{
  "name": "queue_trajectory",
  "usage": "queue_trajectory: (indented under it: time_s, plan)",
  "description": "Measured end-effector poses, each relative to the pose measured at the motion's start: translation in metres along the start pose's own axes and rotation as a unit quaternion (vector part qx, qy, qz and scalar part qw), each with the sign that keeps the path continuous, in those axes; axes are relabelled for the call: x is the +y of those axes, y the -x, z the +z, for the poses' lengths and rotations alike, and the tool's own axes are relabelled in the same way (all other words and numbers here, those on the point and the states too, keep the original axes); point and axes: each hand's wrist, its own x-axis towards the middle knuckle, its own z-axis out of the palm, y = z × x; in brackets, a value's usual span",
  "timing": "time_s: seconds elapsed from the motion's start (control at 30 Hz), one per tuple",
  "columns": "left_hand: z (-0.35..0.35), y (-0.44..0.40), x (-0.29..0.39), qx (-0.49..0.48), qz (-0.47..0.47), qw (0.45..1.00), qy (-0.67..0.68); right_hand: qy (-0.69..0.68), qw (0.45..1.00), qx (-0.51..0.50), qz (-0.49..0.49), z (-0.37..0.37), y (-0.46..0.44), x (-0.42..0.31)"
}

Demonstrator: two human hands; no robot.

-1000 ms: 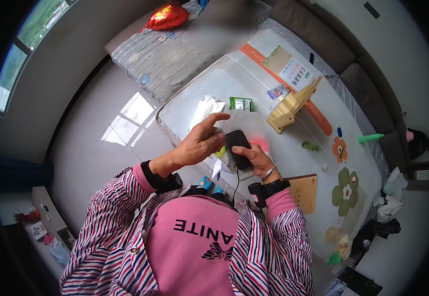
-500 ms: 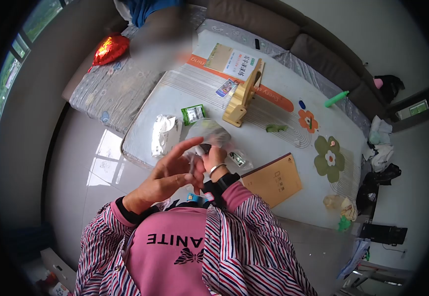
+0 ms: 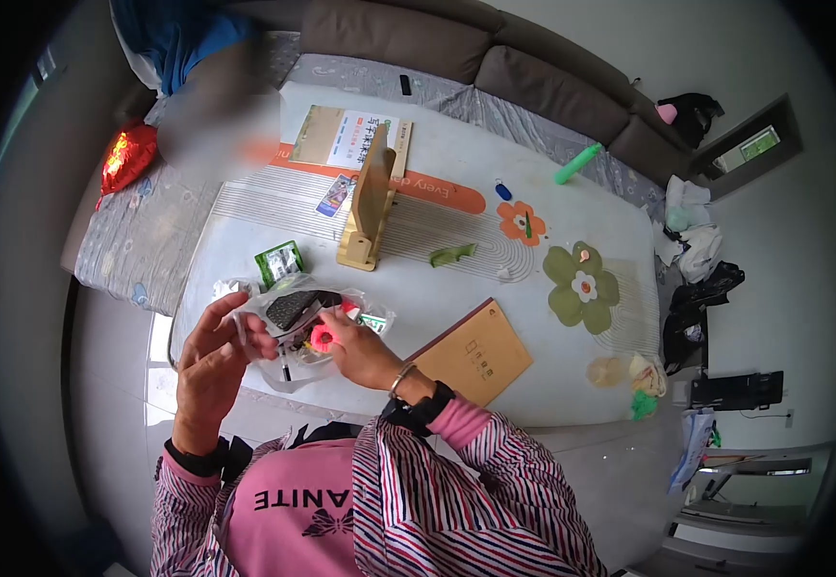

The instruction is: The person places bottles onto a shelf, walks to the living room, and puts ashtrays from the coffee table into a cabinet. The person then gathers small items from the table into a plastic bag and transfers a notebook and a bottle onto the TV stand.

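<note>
A clear plastic bag stands wide at its mouth near the table's front edge. Inside it are a black textured item, a pinkish-red ring-shaped thing and other small pieces I cannot make out. My left hand grips the bag's left side, its fingers curled at the rim. On the opposite side my right hand is closed at the bag's edge, beside the red ring. Just behind the bag lies a green packet, with a white crumpled wrapper partly hidden by my left hand.
A wooden stand rises behind the bag. To the right lies a tan booklet; farther off are a green bottle-like tube and a flower mat. A blurred person sits on the sofa at far left, near a red balloon.
My hands have moved apart, and the bag's mouth is now spread, showing its contents. The view has shifted, so the table appears farther left.
</note>
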Motion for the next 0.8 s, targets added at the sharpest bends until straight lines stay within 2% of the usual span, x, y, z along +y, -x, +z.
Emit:
queue_trajectory:
  time_s: [0.07, 0.13, 0.17, 0.2, 0.27, 0.3, 0.33, 0.37, 0.4, 0.47, 0.5, 0.53, 0.57, 0.6, 0.67, 0.8]
  plan:
    - [0.014, -0.007, -0.016, -0.021, -0.020, 0.999, 0.023, -0.044, 0.982, -0.158, 0.091, 0.017, -0.009, 0.015]
    - [0.031, -0.018, -0.035, -0.019, -0.005, 1.000, 0.014, 0.013, 0.958, -0.284, 0.050, 0.041, -0.015, 0.026]
    - [0.036, -0.022, -0.036, -0.018, -0.004, 1.000, 0.012, 0.030, 0.960, -0.275, 0.049, 0.041, -0.015, 0.022]
    - [0.039, -0.025, -0.035, 0.009, -0.005, 1.000, -0.005, 0.122, 0.958, -0.259, 0.002, 0.053, -0.016, 0.036]
    - [0.042, -0.032, -0.035, 0.081, 0.016, 0.995, -0.056, 0.115, 0.966, -0.231, -0.016, 0.013, -0.020, 0.028]
    - [0.038, -0.031, -0.036, 0.128, 0.027, 0.988, -0.084, 0.077, 0.967, -0.234, -0.058, -0.014, -0.019, 0.028]
    - [0.031, -0.029, -0.037, 0.174, 0.038, 0.978, -0.113, -0.016, 0.973, -0.215, -0.076, -0.051, -0.019, 0.028]
    - [0.024, -0.025, -0.037, 0.195, 0.040, 0.973, -0.120, -0.161, 0.968, -0.136, -0.136, -0.082, -0.018, 0.044]
    - [0.019, -0.021, -0.037, 0.215, 0.043, 0.967, -0.126, -0.313, 0.921, -0.224, 0.059, -0.129, -0.023, 0.048]
    - [0.021, -0.014, -0.034, 0.240, 0.041, 0.956, -0.162, -0.279, 0.950, -0.018, 0.138, -0.151, -0.020, 0.128]
    - [0.024, -0.011, -0.035, 0.254, 0.037, 0.949, -0.181, -0.220, 0.953, 0.106, 0.181, -0.156, -0.022, 0.174]
    - [0.027, -0.009, -0.035, 0.266, 0.033, 0.942, -0.200, -0.058, 0.952, 0.218, 0.206, -0.164, -0.022, 0.207]
    - [0.027, -0.005, -0.036, 0.269, 0.034, 0.941, -0.203, 0.082, 0.944, 0.280, 0.156, -0.160, -0.016, 0.252]
    - [0.026, 0.000, -0.037, 0.268, 0.032, 0.937, -0.220, 0.118, 0.938, 0.284, 0.157, -0.156, -0.011, 0.270]
    - [0.029, 0.002, -0.041, 0.273, 0.026, 0.931, -0.240, 0.087, 0.949, 0.261, 0.151, -0.146, -0.002, 0.266]
    - [0.036, 0.000, -0.056, 0.297, 0.003, 0.924, -0.241, -0.097, 0.953, 0.215, 0.193, -0.113, 0.038, 0.217]
